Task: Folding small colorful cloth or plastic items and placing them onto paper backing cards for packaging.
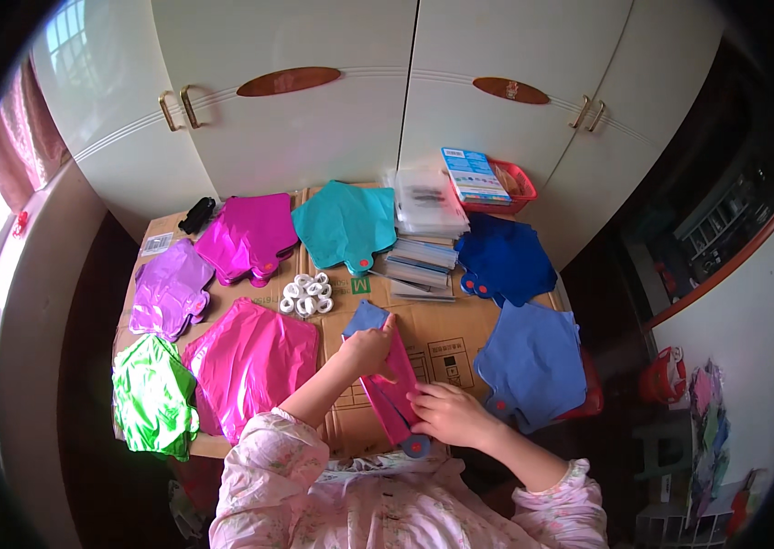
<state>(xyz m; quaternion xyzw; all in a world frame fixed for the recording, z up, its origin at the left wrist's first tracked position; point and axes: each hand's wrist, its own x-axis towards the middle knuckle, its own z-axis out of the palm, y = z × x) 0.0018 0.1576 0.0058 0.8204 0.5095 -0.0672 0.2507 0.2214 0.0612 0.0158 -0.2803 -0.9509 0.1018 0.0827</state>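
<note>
In front of me on the cardboard lies a narrow folded strip of pink and blue shiny sheet [391,407], with a blue rounded tab and red dot at its near end. My left hand [368,352] presses on its far part, the index finger stretched out and the thumb spread. My right hand [449,414] has its fingers bent onto the strip's right edge, closer to me. A blue end [364,317] of the strip shows beyond my left hand. The undersides of both hands are hidden.
Around the cardboard [442,339] lie flat stacks in pink [254,361], green [151,393], purple [167,288], magenta [248,233], teal [346,224], dark blue [506,259] and light blue [533,361]. White rings [306,295], clear packets [421,265] and a red basket [517,188] stand farther back.
</note>
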